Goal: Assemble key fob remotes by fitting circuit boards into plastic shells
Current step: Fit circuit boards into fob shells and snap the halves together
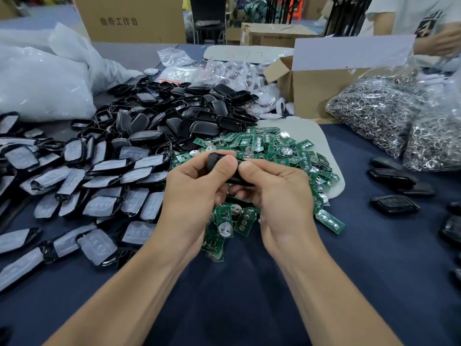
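Note:
My left hand [194, 186] and my right hand [277, 191] both grip one black key fob shell [215, 163] above the table's middle, thumbs pressing on its top. Whether a board sits inside it is hidden by my fingers. Beneath and behind my hands lies a heap of green circuit boards [272, 148] with round metal contacts. A pile of empty black shells [179, 118] sits behind that. To the left lie several shell halves with grey rubber button pads [104, 186].
Closed black fobs [394, 176] lie at the right on the dark blue cloth. Bags of metal rings [389, 113] and a cardboard box [316, 88] stand at back right, white plastic bags [42, 81] at back left. Another person [429, 23] works at far right.

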The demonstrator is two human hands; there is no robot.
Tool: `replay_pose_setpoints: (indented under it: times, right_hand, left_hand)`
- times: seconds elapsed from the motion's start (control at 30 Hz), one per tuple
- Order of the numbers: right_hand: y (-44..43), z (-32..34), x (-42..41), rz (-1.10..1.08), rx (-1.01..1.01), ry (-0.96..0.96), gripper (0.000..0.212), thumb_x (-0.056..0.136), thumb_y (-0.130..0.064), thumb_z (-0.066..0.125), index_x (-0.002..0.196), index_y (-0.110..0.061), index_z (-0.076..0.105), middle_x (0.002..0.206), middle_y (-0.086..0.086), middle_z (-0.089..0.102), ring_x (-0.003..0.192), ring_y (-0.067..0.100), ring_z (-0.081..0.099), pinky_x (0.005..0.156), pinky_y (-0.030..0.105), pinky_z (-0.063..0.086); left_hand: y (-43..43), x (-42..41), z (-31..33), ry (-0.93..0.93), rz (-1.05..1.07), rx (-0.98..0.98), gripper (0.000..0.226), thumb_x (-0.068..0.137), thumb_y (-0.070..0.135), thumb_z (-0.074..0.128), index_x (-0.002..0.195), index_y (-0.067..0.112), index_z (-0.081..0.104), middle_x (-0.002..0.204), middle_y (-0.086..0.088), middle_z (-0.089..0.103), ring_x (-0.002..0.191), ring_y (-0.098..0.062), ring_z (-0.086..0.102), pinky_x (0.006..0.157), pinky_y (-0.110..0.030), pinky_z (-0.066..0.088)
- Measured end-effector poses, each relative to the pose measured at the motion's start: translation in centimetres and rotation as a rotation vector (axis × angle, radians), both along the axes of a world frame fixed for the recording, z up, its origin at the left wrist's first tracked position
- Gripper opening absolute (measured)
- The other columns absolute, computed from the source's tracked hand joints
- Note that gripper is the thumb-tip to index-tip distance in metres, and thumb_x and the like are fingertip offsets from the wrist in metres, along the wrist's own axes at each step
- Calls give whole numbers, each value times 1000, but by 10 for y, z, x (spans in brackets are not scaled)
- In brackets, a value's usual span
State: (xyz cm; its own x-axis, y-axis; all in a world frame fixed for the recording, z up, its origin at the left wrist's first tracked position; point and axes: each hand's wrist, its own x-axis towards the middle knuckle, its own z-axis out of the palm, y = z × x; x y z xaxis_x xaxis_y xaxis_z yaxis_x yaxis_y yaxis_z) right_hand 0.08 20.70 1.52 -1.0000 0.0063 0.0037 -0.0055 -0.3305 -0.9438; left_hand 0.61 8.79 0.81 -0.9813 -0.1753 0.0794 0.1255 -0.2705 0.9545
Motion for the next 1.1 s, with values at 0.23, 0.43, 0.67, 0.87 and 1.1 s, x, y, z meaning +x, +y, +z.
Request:
replay_pose_setpoints:
  times: [0.23,0.43,0.67,0.87,1.1]
  right_hand:
    - [8,3,-4,145,-21,-237,30,92,-4,65,65,-7,78,68,14,72,49,18,60,45,21,46]
    - [23,5,-8,346,229,-114,15,90,5,65,84,-3,76,70,9,63,57,15,53,53,22,40]
    - [5,-4,-9,191,-466,-367,41,65,-13,72,105,-3,72,96,14,72,84,22,66,79,30,55]
    - [6,-5,-8,269,-397,-312,13,78,-4,70,87,-8,79,86,5,73,74,12,63,70,23,53]
    - [36,-1,-14,53,241,210,48,75,11,76,106,-25,80,104,-4,78,102,13,69,85,27,55]
  left_hand:
    - [-11,-3,0,-42,23,-99,32,84,-4,74,103,21,83,74,-1,65,55,-9,49,54,-18,44]
    - [-20,5,11,20,-129,-96,39,71,4,75,108,16,80,82,0,78,66,-8,69,65,-15,53]
    - [-3,12,6,125,212,-530,34,65,26,93,89,47,80,82,20,77,76,1,72,72,-18,58]
    - [-1,16,9,172,317,-558,40,76,10,89,85,47,80,79,25,76,74,1,75,68,-14,59]
    - [-7,19,17,212,393,-803,48,76,15,89,86,58,69,76,42,66,68,12,62,61,-1,43]
